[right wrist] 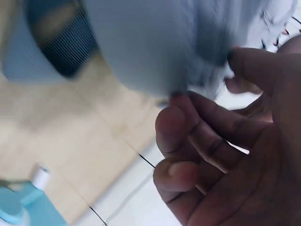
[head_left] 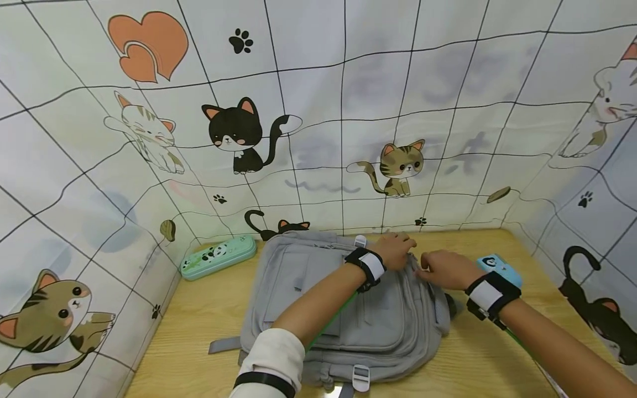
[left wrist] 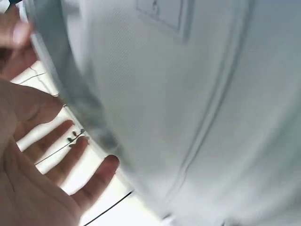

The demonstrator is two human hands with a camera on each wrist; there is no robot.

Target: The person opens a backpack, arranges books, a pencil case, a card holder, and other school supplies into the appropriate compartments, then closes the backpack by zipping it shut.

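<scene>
A grey backpack (head_left: 293, 287) lies flat on the wooden table, front pockets facing up. My left hand (head_left: 395, 251) is at its upper right edge. In the left wrist view, that hand's fingers (left wrist: 96, 181) are spread and fairly straight beside the fabric. Close by, my right hand (head_left: 450, 269) is at the upper right corner. The right wrist view shows its fingers (right wrist: 176, 125) curled, with the tips pinching the backpack's edge (right wrist: 141, 56). Whether a zipper pull is between those fingertips is hidden by blur and the fingers.
A mint green pencil case (head_left: 219, 257) with panda pictures lies at the back left. Behind my right wrist is a light blue item (head_left: 500, 269) with a cartoon face. A cat-print sheet (head_left: 318, 138) hangs around the wooden table (head_left: 199, 315). One grey strap (head_left: 224, 345) sticks out leftward.
</scene>
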